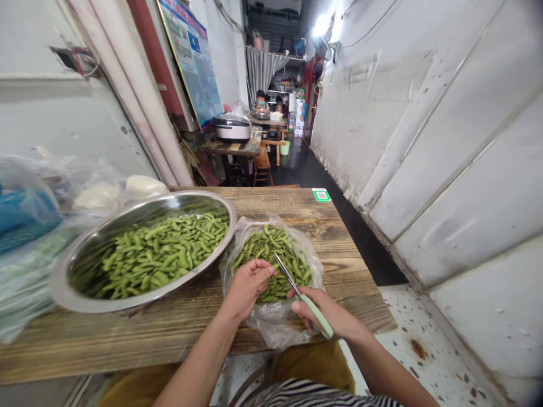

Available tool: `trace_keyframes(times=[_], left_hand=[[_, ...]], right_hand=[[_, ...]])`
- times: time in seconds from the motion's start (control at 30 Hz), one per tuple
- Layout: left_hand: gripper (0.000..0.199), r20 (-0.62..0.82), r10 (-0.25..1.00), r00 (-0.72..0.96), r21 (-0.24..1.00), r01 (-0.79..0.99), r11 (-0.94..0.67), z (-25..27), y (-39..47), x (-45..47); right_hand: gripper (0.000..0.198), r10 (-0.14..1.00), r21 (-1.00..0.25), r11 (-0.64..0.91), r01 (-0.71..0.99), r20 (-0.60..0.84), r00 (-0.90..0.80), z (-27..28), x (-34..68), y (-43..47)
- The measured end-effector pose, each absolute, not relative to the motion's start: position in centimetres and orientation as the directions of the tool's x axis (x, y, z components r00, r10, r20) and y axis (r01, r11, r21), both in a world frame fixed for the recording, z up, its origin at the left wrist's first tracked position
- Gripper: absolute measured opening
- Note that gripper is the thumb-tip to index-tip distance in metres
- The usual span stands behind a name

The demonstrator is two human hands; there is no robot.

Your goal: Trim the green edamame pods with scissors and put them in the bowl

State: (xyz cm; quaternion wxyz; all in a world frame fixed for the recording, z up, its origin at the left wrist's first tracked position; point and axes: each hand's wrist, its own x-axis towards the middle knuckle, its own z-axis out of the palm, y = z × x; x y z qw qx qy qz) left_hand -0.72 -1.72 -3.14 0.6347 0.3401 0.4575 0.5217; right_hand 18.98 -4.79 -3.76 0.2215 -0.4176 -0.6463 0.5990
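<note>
Pinched between the fingertips of my left hand (250, 285) is a green soybean pod (275, 265), mostly hidden by the fingers. My right hand (324, 310) is closed around scissors (313, 312) with pale green handles. Their blades point up and left, close to the pod; I cannot tell whether they touch it. Both hands are above a clear plastic bag (316, 263) that lies spread on the table, filled with soybean pods (271, 240). To the left, a wide steel basin (85, 302) holds many more loose pods (169, 249).
The wooden table (339, 237) carries plastic bags (25, 249) with white and blue contents at the left. A green QR-code card (321, 195) sits at its far right corner. Beyond stands another table with a pinkish cooker (231, 128). A white wall (424, 141) runs along the right.
</note>
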Motion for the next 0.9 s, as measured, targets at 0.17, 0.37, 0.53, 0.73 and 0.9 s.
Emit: trace_keyframes(times=[0.17, 0.37, 0.53, 0.73, 0.9], left_hand=[[0.033, -0.227, 0.973, 0.045, 0.910, -0.347, 0.228, -3.5, -1.8, -0.4], [0.031, -0.237, 0.971, 0.017, 0.862, -0.458, 0.218, -3.4, -1.3, -1.2], [0.028, -0.313, 0.948, 0.059, 0.692, -0.669, 0.270, -3.0, 0.3, -2.5], [0.023, -0.165, 0.986, -0.037, 0.968, -0.197, 0.154, -3.2, 2.7, -2.3], [0.023, 0.158, 0.980, 0.119, 0.698, 0.689, -0.196, -3.7, 4.2, -1.2]], right_hand=[[0.041, 0.806, -0.957, -0.120, 0.263, -0.248, -0.537, -3.4, 18.6, -4.9], [0.041, 0.820, -0.950, -0.284, 0.131, -0.311, -0.480, -3.7, 18.5, -4.8], [0.045, 0.857, -0.955, -0.286, 0.080, -0.293, -0.425, -4.3, 19.1, -4.4], [0.046, 0.863, -0.949, -0.303, 0.084, -0.311, -0.398, -4.8, 19.8, -4.4], [0.044, 0.874, -0.951, -0.299, 0.079, -0.307, -0.376, -4.9, 20.0, -4.4]])
